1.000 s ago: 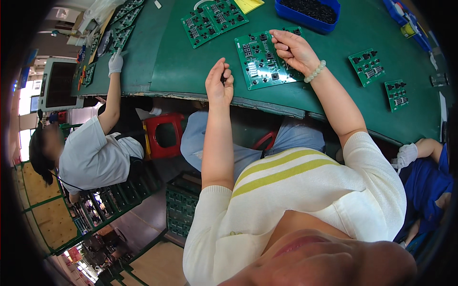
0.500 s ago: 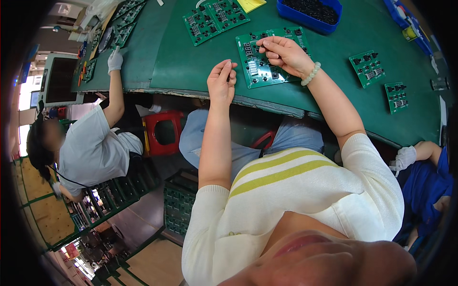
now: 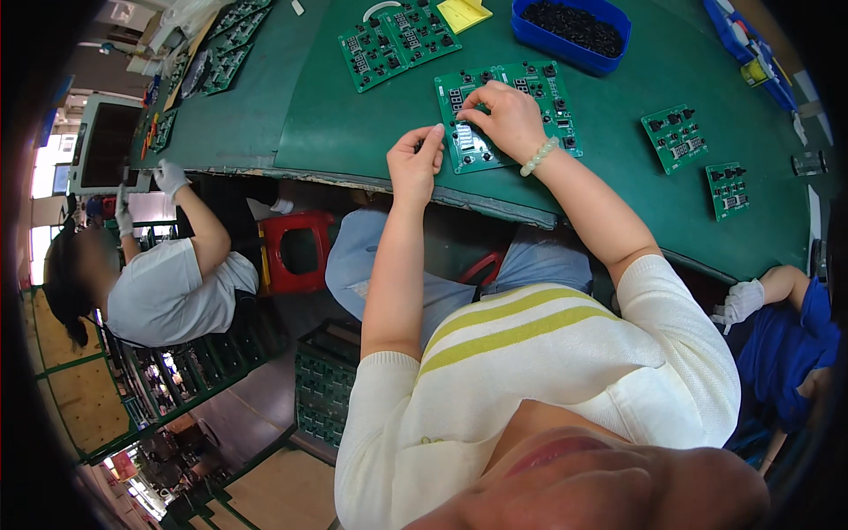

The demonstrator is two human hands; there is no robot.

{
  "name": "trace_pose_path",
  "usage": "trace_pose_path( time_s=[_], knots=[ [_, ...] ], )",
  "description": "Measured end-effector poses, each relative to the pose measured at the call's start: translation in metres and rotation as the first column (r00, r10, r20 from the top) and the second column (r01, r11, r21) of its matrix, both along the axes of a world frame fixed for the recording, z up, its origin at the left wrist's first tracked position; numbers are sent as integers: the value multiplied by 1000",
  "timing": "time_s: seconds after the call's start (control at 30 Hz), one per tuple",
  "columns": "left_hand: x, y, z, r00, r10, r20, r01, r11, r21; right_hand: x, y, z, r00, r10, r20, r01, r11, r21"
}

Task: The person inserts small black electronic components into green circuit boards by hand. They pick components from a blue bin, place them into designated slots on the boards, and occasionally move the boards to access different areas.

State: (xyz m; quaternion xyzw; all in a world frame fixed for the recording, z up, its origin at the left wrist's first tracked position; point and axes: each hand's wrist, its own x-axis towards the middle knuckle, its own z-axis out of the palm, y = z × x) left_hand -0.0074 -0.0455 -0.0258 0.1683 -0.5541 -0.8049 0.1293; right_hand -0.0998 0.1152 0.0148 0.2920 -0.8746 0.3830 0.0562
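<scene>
A green circuit board [image 3: 558, 119] with black buttons and digit displays lies in front of me on the table. Over its left part, my right hand [image 3: 505, 117] reaches down with thumb and forefinger pinched close to the board; whatever they hold is too small to tell. My left hand [image 3: 413, 168] is raised at the board's left edge, its fingers curled and thumb pressed to them. Something dark shows between those fingers, but its kind is unclear. Beyond the boards stands a blue tray [image 3: 565, 55] of small black parts.
Another pair of joined boards [image 3: 402, 44] and a yellow paper pad [image 3: 463, 14] lie farther back. Two smaller boards [image 3: 675, 140] sit at right, near a blue holder [image 3: 751, 49]. A gloved co-worker [image 3: 168, 283] sits left; another gloved hand [image 3: 740, 303] shows at right.
My right hand has moved left and down to the board's left part. My left hand stays nearly in place. The left co-worker's hand has drawn back from the table.
</scene>
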Motion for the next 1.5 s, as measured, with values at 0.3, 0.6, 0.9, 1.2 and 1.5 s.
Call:
trace_pose_path(
  time_s=[0.3,0.6,0.9,1.2,1.5],
  knots=[
    [3,11,-4,999,-6,44,20,943,-333,-2,6,-4,991,-44,123,41,999,24],
    [8,19,-4,990,106,-94,-141,709,-691,4,7,-7,999,-38,1,38,994,102],
    [8,19,-5,982,154,-109,-185,665,-724,4,12,-8,990,67,-128,-40,979,200],
    [7,18,-12,976,168,-139,-214,623,-752,-7,10,6,956,237,-170,-154,905,396],
    [8,24,-4,983,144,-112,-175,574,-800,-38,48,18,491,662,566,196,549,-813]
  ],
)
